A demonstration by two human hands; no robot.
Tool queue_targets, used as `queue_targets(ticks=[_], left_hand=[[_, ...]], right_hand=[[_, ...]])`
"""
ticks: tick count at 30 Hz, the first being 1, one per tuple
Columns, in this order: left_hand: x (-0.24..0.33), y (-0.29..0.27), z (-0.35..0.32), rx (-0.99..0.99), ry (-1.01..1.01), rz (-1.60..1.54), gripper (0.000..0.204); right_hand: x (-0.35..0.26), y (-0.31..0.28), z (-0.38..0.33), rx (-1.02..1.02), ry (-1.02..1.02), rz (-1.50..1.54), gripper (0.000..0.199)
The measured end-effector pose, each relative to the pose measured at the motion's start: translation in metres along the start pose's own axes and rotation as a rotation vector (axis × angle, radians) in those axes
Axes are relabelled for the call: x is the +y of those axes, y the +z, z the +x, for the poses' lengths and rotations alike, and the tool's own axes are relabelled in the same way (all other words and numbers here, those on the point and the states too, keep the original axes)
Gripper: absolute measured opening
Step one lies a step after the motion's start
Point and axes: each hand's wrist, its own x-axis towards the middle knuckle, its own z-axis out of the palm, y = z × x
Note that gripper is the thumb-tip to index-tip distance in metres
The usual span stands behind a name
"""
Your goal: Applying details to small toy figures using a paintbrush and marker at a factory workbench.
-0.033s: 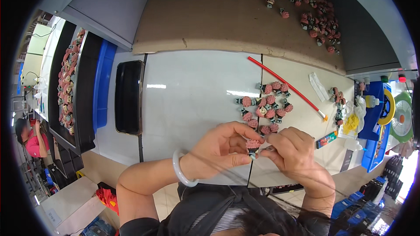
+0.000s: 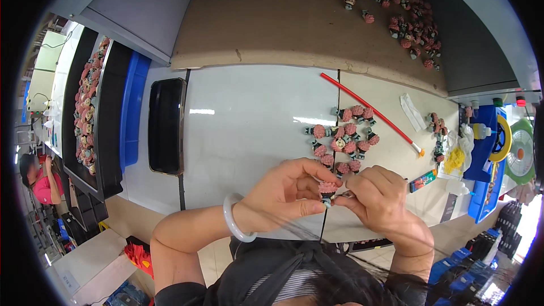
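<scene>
Between the thumb and fingers of my left hand [image 2: 283, 192] is a small figurine [image 2: 327, 188] with bumpy pink hair and a dark and pale-grey body. My right hand [image 2: 377, 198] is closed in a pinch right beside it, fingertips at the figurine's right side. A small greyish bit shows at those fingertips, too small to name. Just beyond my hands, a loose group of similar pink-haired figurines [image 2: 351, 129] lies on the white tabletop [image 2: 243, 119], some on their sides.
A red-handled brush [image 2: 371, 110] lies slanted past the group. At left are a black phone [image 2: 168, 126] and a black tray [image 2: 106, 130] heaped with figurines. More figurines [image 2: 399, 25] lie on the brown shelf [image 2: 255, 28]. Right: a blue bin [image 2: 481, 192] and small bottle [image 2: 457, 187].
</scene>
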Motion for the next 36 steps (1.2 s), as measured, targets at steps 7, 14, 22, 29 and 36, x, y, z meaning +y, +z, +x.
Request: queue_targets(ticks=[7, 14, 22, 29, 36], left_hand=[[-0.005, 0.001, -0.001, -0.025, 0.023, -0.033, 0.037], [-0.007, 0.002, -0.001, -0.023, 0.068, -0.008, 0.035], [-0.007, 0.000, 0.003, -0.035, 0.074, 0.007, 0.034], [0.009, 0.001, -0.004, 0.057, 0.074, -0.009, 0.035], [0.097, -0.005, -0.051, 0.869, 0.980, 0.997, 0.025]], right_hand=[[-0.005, -0.002, -0.001, -0.037, 0.018, -0.018, 0.032], [-0.004, 0.001, -0.002, -0.045, 0.063, 0.012, 0.031], [-0.001, 0.003, 0.000, 0.030, 0.039, 0.054, 0.030], [0.009, 0.003, 0.003, 0.140, 0.062, 0.191, 0.029], [0.014, -0.022, -0.008, 0.262, 0.290, 0.195, 0.021]])
